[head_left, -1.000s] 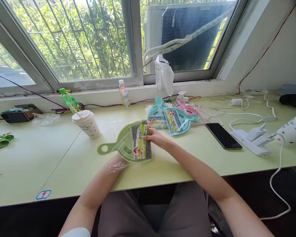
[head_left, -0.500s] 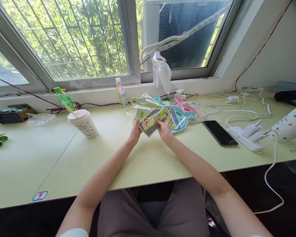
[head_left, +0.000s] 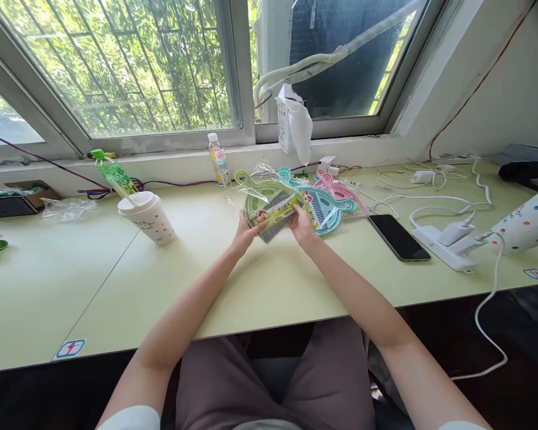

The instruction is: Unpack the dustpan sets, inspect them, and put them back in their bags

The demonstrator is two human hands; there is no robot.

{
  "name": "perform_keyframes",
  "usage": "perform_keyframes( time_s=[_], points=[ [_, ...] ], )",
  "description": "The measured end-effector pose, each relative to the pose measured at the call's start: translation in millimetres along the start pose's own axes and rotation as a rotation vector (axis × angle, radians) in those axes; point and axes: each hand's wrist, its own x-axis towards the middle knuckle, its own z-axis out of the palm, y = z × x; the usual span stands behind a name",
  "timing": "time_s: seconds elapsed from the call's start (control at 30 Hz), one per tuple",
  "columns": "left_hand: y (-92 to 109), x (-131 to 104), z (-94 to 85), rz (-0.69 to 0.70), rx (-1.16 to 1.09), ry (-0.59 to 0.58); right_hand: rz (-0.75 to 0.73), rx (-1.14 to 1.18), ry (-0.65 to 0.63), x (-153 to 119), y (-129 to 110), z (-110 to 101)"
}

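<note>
My left hand (head_left: pixel 242 235) and my right hand (head_left: pixel 303 227) grip a green plastic dustpan (head_left: pixel 253 202) in a clear wrapper from both sides. Its handle points up and to the left, and a yellow and green printed label crosses its grey, ridged lower part. The left thumb lies over the label's left end; the right thumb presses near its right end. Just beyond my right hand lie a blue wrapped dustpan (head_left: pixel 333 209) of like shape and a pink one (head_left: pixel 334 189), partly overlapping on the table.
A white lidded cup (head_left: pixel 150 222) and a green-capped bottle (head_left: pixel 113 171) stand left. A small drink bottle (head_left: pixel 219 162) is by the sill. To the right are a black phone (head_left: pixel 399 237), a white power strip (head_left: pixel 446 248) with cables, and a dotted white cup (head_left: pixel 526 221).
The green dustpan has turned slightly flatter in my hands, showing more of its label. My left thumb has come over onto the label. The view has shifted a little.
</note>
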Motion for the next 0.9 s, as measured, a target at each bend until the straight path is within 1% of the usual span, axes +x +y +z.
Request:
perform_keyframes(
  time_s=[0.1, 0.3, 0.5, 0.6, 0.63, 0.77, 0.8, 0.83, 0.9],
  points=[
    [-1, 0, -1.4, -0.037, -0.025, -0.036, -0.042, -0.028, 0.002, 2, -3, -2],
    [-1, 2, -1.2, -0.072, -0.056, -0.003, -0.046, -0.088, -0.147, 8, -9, -8],
    [-2, 1, 1.2, -0.044, -0.045, -0.030, -0.038, -0.159, -0.117, 14, -10, -13],
    [-3, 1, 0.7, -0.024, -0.055, -0.034, -0.046, -0.168, -0.134, 13, -11, -13],
    [-3, 2, -0.1, -0.016, -0.056, -0.030, -0.045, -0.175, -0.166, 12, -12, -14],
    [-2, 7, -6.5, 0.009, -0.040, 0.018, 0.012, -0.254, -0.406, 6, -13, -17],
    [-1, 8, -8.2, 0.006, -0.033, 0.026, 0.021, -0.271, -0.439, 5, -12, -18],
    [-1, 9, -9.5, -0.002, -0.026, 0.030, 0.021, -0.279, -0.448, 4, -10, -18],
    [0, 9, -10.3, -0.026, -0.020, 0.029, -0.004, -0.273, -0.421, 3, -7, -17]
  ],
)
